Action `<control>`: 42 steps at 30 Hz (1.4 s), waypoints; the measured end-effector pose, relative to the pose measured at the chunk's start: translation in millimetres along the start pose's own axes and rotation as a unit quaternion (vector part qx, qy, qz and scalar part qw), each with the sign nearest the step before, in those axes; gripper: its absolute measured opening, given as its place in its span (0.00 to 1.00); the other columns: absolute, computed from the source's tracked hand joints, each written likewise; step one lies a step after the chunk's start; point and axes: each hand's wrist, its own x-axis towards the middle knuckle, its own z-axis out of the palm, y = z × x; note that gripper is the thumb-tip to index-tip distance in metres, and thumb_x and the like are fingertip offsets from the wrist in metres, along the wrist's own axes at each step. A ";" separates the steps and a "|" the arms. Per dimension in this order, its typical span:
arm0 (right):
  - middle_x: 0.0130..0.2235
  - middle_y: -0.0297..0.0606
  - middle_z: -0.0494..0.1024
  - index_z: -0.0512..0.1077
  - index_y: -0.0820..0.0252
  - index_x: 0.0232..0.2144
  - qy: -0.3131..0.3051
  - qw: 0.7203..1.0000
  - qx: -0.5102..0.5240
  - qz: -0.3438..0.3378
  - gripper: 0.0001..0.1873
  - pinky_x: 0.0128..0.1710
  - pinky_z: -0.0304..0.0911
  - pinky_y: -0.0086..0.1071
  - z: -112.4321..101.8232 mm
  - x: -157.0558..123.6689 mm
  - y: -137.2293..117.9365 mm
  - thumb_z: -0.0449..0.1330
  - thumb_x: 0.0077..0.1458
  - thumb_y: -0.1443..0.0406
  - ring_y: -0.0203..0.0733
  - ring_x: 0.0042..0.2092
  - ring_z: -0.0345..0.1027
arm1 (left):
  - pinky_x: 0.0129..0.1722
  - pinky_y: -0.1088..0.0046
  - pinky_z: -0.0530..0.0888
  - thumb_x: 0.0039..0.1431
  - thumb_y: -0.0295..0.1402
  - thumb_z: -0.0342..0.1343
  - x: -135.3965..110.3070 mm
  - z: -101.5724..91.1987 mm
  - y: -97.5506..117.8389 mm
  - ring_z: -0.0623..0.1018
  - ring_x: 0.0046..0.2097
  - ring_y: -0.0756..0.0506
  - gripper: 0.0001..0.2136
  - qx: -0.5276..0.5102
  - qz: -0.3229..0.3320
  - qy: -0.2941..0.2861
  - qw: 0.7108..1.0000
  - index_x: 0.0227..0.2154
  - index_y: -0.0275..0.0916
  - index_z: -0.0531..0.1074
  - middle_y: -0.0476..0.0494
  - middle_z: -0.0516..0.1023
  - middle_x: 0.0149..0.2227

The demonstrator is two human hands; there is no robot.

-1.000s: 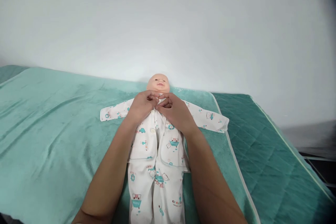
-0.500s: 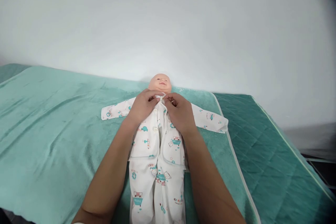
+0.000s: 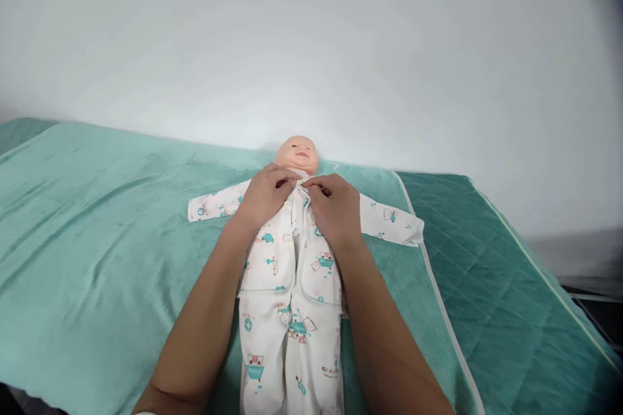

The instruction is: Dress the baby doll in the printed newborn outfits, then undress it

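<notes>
A baby doll [image 3: 296, 154] lies on its back, head toward the wall, arms out to both sides. It wears a white printed jacket [image 3: 275, 264] and matching white trousers [image 3: 265, 343]. My left hand [image 3: 265, 196] pinches the jacket's edge just below the doll's neck. Opposite it, my right hand [image 3: 337, 207] pinches the other edge at the same spot. A small pale button shows between my fingertips at the neckline. Below, the jacket's front edges hang apart, with more buttons along the left-hand edge.
A light green blanket [image 3: 97, 227] spreads under the doll. To the right, a darker green quilted cover [image 3: 491, 272] slopes away beneath the blanket's white-edged border. The white wall [image 3: 311, 58] rises right behind the doll's head.
My right hand has shifted slightly to the right, and its fingers have moved at the neckline, showing the button there more plainly. My left hand stays almost where it was.
</notes>
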 end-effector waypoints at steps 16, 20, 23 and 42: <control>0.36 0.38 0.79 0.78 0.56 0.37 -0.032 0.998 0.045 0.035 0.13 0.41 0.64 0.38 -4.3 -3.2 0.1 0.55 0.54 0.64 0.45 0.39 0.70 | 0.50 0.68 0.71 0.62 0.22 0.48 -11.8 7.8 -7.0 0.77 0.46 0.46 0.17 0.007 0.065 0.056 0.996 0.40 0.43 0.82 0.44 0.77 0.43; 0.40 0.38 0.78 0.76 0.57 0.38 -0.024 0.998 0.057 0.028 0.12 0.43 0.64 0.38 -8.9 -18.5 -2.7 0.55 0.57 0.62 0.43 0.39 0.70 | 0.53 0.64 0.69 0.65 0.23 0.47 -32.4 16.3 -8.2 0.74 0.50 0.43 0.17 0.084 0.111 0.100 0.985 0.44 0.42 0.80 0.42 0.77 0.45; 0.44 0.41 0.76 0.75 0.57 0.40 0.004 0.999 0.042 -0.027 0.12 0.44 0.66 0.38 -11.5 -38.9 -7.3 0.54 0.60 0.61 0.43 0.43 0.70 | 0.54 0.64 0.68 0.65 0.23 0.47 -51.2 21.4 -8.5 0.74 0.52 0.44 0.16 0.078 0.131 0.134 0.979 0.43 0.43 0.80 0.43 0.78 0.47; 0.35 0.38 0.77 0.74 0.57 0.36 0.005 1.000 -0.015 0.011 0.09 0.41 0.63 0.38 -14.9 -72.1 -14.0 0.57 0.58 0.59 0.43 0.36 0.68 | 0.52 0.65 0.68 0.63 0.30 0.58 -66.5 18.7 -7.5 0.72 0.48 0.44 0.02 0.033 0.113 0.153 0.981 0.35 0.41 0.72 0.45 0.77 0.40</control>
